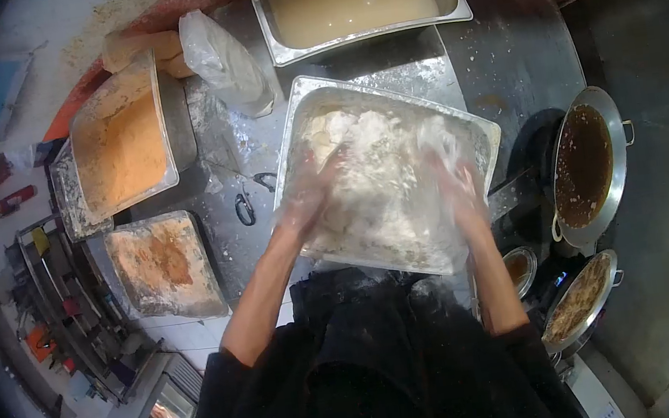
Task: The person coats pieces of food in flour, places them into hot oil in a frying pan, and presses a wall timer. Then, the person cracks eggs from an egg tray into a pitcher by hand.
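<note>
A rectangular metal tray (408,265) lies tilted at the centre, holding white flour (373,150) with pale floured lumps (331,127) near its upper left. Over the left part of the tray is my left hand (311,191), its fingers blurred by motion and pointing into the flour. My right hand (456,181) is over the right part, also smeared, with flour about its fingers. Whether either hand holds anything cannot be made out.
A deep pan of cloudy liquid (355,38) stands behind. Left are a bin of orange powder (167,138), a plastic bag (223,64), a dusted tray (166,267) and scissors (244,209). At right are woks (621,165) (576,305) with dark oil and browned food.
</note>
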A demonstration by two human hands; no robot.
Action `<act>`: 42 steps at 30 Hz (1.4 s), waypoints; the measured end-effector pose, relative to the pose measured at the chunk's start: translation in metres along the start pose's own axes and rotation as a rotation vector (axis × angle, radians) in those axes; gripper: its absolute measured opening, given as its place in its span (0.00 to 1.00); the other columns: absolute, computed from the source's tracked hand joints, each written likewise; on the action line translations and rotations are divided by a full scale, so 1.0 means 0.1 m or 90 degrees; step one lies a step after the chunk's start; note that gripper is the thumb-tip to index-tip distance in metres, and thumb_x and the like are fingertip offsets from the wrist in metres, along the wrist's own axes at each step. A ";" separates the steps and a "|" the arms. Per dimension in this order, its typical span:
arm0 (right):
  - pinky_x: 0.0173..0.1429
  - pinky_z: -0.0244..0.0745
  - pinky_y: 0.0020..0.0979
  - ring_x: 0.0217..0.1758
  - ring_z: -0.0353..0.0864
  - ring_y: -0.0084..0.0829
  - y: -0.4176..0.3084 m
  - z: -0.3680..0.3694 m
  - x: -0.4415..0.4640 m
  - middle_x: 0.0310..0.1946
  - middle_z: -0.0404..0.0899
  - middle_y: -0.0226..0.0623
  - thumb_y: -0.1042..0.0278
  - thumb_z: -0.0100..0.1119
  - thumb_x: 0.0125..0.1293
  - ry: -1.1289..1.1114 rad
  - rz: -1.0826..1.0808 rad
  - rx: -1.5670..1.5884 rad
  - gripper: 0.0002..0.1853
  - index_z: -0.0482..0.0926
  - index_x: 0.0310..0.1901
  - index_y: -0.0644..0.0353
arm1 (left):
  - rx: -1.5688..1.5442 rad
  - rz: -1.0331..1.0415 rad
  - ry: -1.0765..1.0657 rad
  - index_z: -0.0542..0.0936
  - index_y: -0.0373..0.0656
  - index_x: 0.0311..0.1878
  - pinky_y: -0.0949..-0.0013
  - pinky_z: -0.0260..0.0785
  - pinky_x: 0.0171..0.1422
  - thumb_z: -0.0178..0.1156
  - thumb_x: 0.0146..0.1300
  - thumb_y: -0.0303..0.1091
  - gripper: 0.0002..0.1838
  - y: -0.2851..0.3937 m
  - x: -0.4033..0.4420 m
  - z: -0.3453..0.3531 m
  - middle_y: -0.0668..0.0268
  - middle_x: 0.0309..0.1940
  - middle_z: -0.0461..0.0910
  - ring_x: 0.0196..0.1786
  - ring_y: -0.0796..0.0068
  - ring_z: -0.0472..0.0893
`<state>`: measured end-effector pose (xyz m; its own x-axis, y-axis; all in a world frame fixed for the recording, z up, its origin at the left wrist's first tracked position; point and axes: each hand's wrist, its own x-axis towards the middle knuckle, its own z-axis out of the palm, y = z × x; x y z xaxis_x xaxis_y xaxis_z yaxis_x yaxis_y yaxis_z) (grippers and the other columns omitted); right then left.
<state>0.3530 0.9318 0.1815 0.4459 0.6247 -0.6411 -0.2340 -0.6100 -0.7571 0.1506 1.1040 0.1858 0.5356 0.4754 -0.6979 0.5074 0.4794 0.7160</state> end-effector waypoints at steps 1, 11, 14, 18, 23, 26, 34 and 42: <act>0.46 0.72 0.26 0.44 0.74 0.21 0.13 -0.02 0.25 0.45 0.77 0.30 0.41 0.50 0.74 0.020 0.005 -0.040 0.30 0.70 0.67 0.55 | 0.076 0.073 -0.040 0.54 0.40 0.78 0.57 0.40 0.83 0.49 0.62 0.75 0.54 0.10 0.04 0.02 0.42 0.77 0.49 0.82 0.51 0.44; 0.40 0.73 0.28 0.39 0.71 0.20 -0.17 0.62 0.75 0.34 0.74 0.28 0.40 0.42 0.76 -0.079 0.138 0.107 0.28 0.72 0.64 0.53 | 0.366 0.143 0.151 0.73 0.41 0.67 0.60 0.69 0.59 0.48 0.71 0.61 0.35 -0.02 0.60 0.12 0.52 0.50 0.77 0.50 0.66 0.77; 0.58 0.72 0.31 0.61 0.71 0.33 -0.13 0.19 0.36 0.59 0.69 0.47 0.43 0.48 0.75 -0.198 -0.028 0.055 0.30 0.68 0.68 0.59 | 0.044 0.065 0.031 0.74 0.46 0.67 0.60 0.62 0.71 0.49 0.73 0.51 0.27 0.18 -0.11 0.09 0.48 0.59 0.76 0.64 0.56 0.73; 0.72 0.67 0.38 0.71 0.69 0.40 0.16 0.05 0.65 0.69 0.67 0.52 0.44 0.47 0.75 -0.140 0.210 0.010 0.33 0.63 0.72 0.61 | 0.152 -0.015 -0.062 0.75 0.48 0.67 0.60 0.60 0.75 0.48 0.73 0.41 0.22 -0.15 -0.48 -0.04 0.53 0.61 0.78 0.68 0.57 0.73; 0.78 0.53 0.38 0.77 0.58 0.39 0.35 0.59 0.65 0.74 0.61 0.47 0.37 0.44 0.74 -0.285 0.081 -0.034 0.40 0.58 0.75 0.61 | 0.414 0.428 0.037 0.68 0.49 0.71 0.60 0.59 0.75 0.47 0.73 0.34 0.24 -0.59 0.11 -0.02 0.54 0.66 0.74 0.67 0.58 0.73; 0.79 0.51 0.35 0.78 0.57 0.38 0.07 0.65 0.40 0.74 0.60 0.47 0.41 0.48 0.74 -0.260 0.072 0.076 0.39 0.55 0.76 0.61 | 0.229 0.237 0.042 0.69 0.48 0.70 0.60 0.58 0.76 0.45 0.74 0.33 0.22 -0.32 0.12 0.10 0.54 0.68 0.70 0.69 0.58 0.71; 0.67 0.66 0.29 0.69 0.69 0.35 -0.86 0.34 -0.39 0.69 0.67 0.49 0.41 0.49 0.74 -0.103 0.127 -0.103 0.36 0.63 0.71 0.64 | 0.081 0.175 0.000 0.69 0.43 0.70 0.62 0.55 0.77 0.48 0.72 0.56 0.33 -0.43 0.05 -0.07 0.56 0.70 0.67 0.72 0.58 0.66; 0.67 0.69 0.40 0.62 0.78 0.46 0.10 0.59 -0.05 0.57 0.80 0.52 0.22 0.50 0.62 0.072 0.140 -0.425 0.43 0.79 0.61 0.55 | 0.183 0.100 -0.059 0.67 0.41 0.72 0.64 0.47 0.80 0.45 0.75 0.51 0.30 -0.34 0.06 0.19 0.59 0.72 0.68 0.75 0.64 0.62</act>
<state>0.2978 0.9508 0.1694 0.5441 0.4200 -0.7263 0.2337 -0.9073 -0.3496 0.1488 1.0766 0.1574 0.6742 0.4519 -0.5841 0.5766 0.1720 0.7987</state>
